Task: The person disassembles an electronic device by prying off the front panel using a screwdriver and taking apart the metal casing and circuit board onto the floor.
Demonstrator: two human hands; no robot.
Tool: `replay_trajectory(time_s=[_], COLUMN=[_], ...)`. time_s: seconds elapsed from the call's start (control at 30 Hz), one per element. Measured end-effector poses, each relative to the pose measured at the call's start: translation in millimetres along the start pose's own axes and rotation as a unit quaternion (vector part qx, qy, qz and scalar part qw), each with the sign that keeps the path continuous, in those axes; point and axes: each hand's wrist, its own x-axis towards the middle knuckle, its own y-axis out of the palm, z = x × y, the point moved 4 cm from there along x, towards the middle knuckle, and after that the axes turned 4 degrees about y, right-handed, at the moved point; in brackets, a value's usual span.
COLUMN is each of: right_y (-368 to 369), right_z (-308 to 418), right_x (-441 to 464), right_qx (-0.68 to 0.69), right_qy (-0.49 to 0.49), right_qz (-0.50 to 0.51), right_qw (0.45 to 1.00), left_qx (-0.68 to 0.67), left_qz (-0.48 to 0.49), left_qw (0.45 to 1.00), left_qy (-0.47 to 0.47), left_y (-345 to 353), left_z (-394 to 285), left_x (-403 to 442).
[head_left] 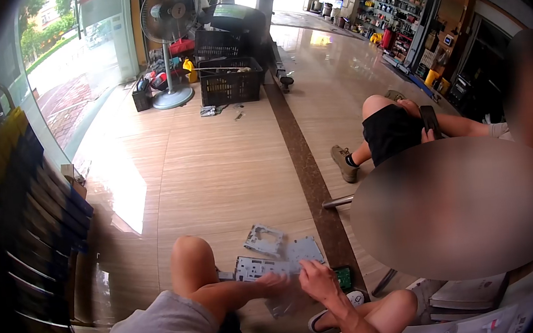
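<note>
My left hand (274, 284) is smeared by motion, low over a perforated metal panel (249, 268) on the floor; its fingers cannot be made out. Just to its right, my right hand (319, 281) is closed with the fingertips bent together, and what they grip, if anything, is hidden. Below and between both hands shows a clear plastic bag (285, 304), partly blurred. A metal frame with a cut-out (265, 240) and a flat grey plate (305, 250) lie beyond the hands. A green circuit board (343, 278) rests right of my right hand.
Another person (398, 131) sits at the right, holding a dark phone-like object (430, 122). A large blurred oval covers the right side. A standing fan (172, 95) and black crates (230, 83) stand at the back. A dark rack (39, 201) lines the left.
</note>
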Motion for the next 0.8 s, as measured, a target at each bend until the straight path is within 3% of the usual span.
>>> replay_trajectory(time_s=[0.33,0.8], right_y=[-2,-1], right_z=[-1,-1], right_x=[-2,-3], right_qx=[0.011,0.017], right_qy=[-0.006,-0.012], right_qz=[0.0,0.01], right_qw=[1.0,1.0], left_qx=[-0.052,-0.142], left_qz=[0.102,0.135], left_qw=[0.993,0.977], left_qy=[-0.028,-0.085], left_y=[-1,-7], left_z=[1,1], left_x=[9,12])
